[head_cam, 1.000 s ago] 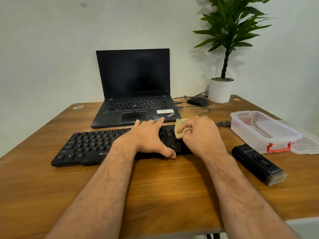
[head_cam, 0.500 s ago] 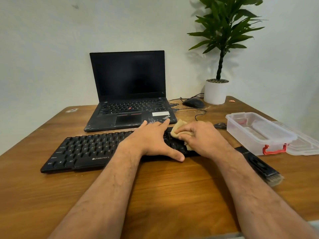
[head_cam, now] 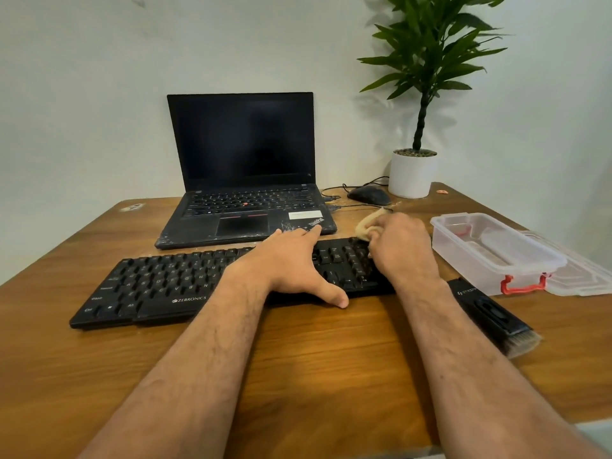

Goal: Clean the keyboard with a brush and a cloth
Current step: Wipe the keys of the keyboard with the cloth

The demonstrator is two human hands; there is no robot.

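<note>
A black Zebronics keyboard (head_cam: 159, 286) lies across the wooden table (head_cam: 314, 352) in front of me. My left hand (head_cam: 291, 260) lies flat over its middle, fingers straight and thumb at the front edge. At the keyboard's right end my right hand (head_cam: 402, 250) grips a crumpled beige cloth (head_cam: 366, 225) and presses it on the keys. A black brush (head_cam: 496, 318) with pale bristles lies on the table to the right, partly behind my right forearm.
An open black laptop (head_cam: 245, 180) stands behind the keyboard. A clear plastic box (head_cam: 490, 250) with red clips and its lid sit at the right. A black mouse (head_cam: 369, 195) with its cable and a potted plant (head_cam: 412, 173) are at the back right.
My right hand has slid the cloth from the keyboard's middle-right section to its far right end. The left hand stays pressed on the keyboard. The camera view shifted slightly.
</note>
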